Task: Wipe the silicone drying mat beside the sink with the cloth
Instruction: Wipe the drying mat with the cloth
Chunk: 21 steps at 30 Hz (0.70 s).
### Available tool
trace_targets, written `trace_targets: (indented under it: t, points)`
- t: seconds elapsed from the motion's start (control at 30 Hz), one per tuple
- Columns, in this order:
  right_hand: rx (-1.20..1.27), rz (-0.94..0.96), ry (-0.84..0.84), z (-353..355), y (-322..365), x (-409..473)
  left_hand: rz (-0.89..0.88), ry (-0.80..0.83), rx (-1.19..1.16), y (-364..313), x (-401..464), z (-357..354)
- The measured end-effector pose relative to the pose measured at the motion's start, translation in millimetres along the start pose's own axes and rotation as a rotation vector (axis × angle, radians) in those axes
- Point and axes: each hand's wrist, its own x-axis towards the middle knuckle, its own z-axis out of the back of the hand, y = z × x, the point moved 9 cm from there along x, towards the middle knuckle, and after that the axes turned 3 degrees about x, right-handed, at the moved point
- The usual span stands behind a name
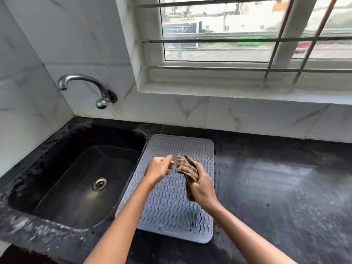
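A grey ribbed silicone drying mat (171,210) lies flat on the black counter, right of the sink. Above its middle my right hand (202,187) grips a bunched brown striped cloth (185,167), held clear of the mat's surface. My left hand (160,167) hovers just left of the cloth, fingers loosely curled and blurred, a small gap between them and the cloth's edge. Both forearms cover part of the mat's near half.
A dark sink (82,180) with a metal drain (99,184) sits left of the mat. A chrome tap (83,86) juts from the marble wall above it. The black counter (285,187) stretches right. A barred window (238,35) is behind.
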Motion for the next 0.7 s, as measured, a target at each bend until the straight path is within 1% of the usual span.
trace_targets:
  t: [0.07, 0.1, 0.17, 0.23, 0.3, 0.4, 0.5, 0.57, 0.6, 0.7]
  points:
    - [-0.070, -0.009, -0.084, 16, -5, 22, -0.043, -0.066, 0.219, 3, 24, -5]
    - [-0.123, -0.006, -0.126, 26, -5, 38, -0.061, -0.070, 0.307, 2, 38, -13]
    - [-0.220, -0.013, -0.197, 42, -4, 71, -0.129, -0.034, 0.429, -2, 66, -37]
    - [-0.310, -0.058, -0.245, 54, -4, 104, -0.209, 0.001, 0.589, -14, 90, -60]
    - [-0.395, -0.088, -0.247, 57, -6, 137, -0.216, 0.021, 0.737, -15, 115, -74]
    - [-0.559, -0.052, -0.142, 39, -8, 180, -0.158, 0.018, 0.882, 10, 134, -84]
    - [-0.753, 0.068, 0.098, -7, -15, 209, -0.209, -0.126, 0.908, 24, 135, -86]
    - [-0.874, 0.163, 0.271, -41, -25, 211, -0.238, -0.169, 0.923, 24, 137, -87]
    - [-0.941, 0.221, 0.310, -52, -30, 210, -0.242, -0.179, 0.930, 24, 139, -87]
    - [-1.044, 0.394, 0.263, -55, -31, 209, -0.257, -0.211, 0.945, 24, 139, -86]
